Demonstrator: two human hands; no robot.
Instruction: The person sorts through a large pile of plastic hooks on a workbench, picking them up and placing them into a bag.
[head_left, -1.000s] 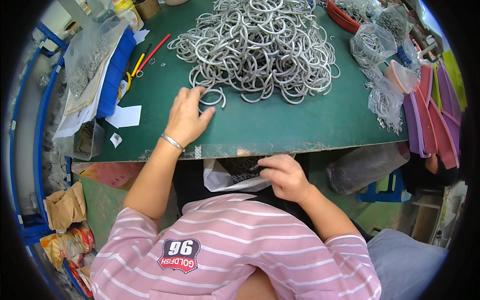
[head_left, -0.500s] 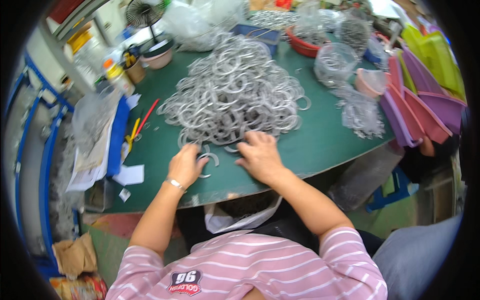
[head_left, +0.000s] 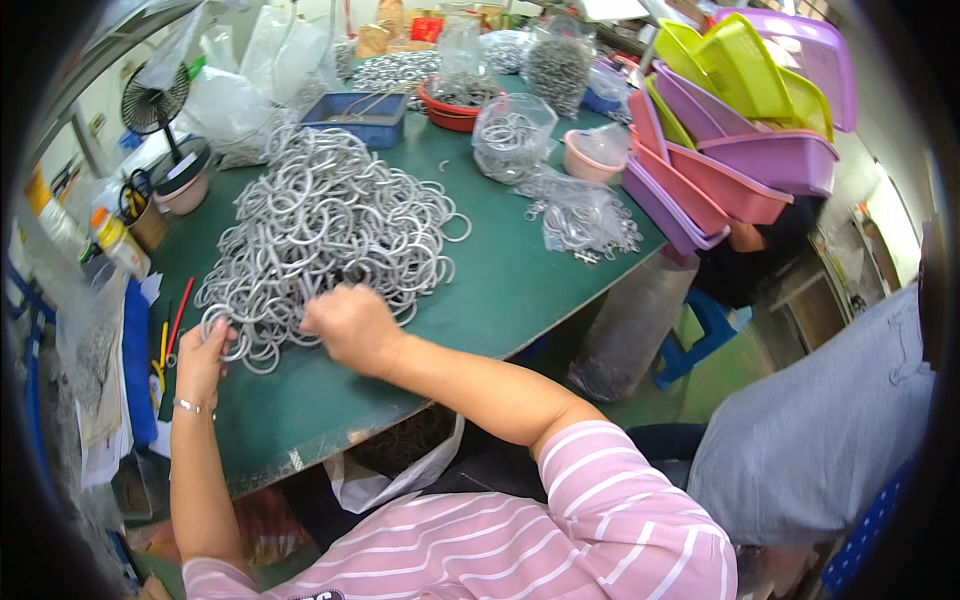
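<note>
A large heap of silver metal rings (head_left: 330,210) lies on the green tabletop. At its near left corner my left hand (head_left: 202,362) is closed, thumb and fingers pinching a silver ring (head_left: 234,340) at the heap's edge. My right hand (head_left: 352,328) is curled into a fist against the heap's front side. Its fingertips are turned away among the rings, so what they grip, if anything, is hidden.
Red and yellow pens (head_left: 180,312) lie left of the heap. A blue tray (head_left: 355,122), red basin (head_left: 450,118) and bags of metal parts (head_left: 585,215) stand behind and right. Stacked plastic baskets (head_left: 680,185) crowd the right edge; a person in grey trousers (head_left: 800,420) is near.
The view has swung to the right, so the table appears further left. My right hand has gone from spread fingers to a fist, and my left hand now pinches a ring.
</note>
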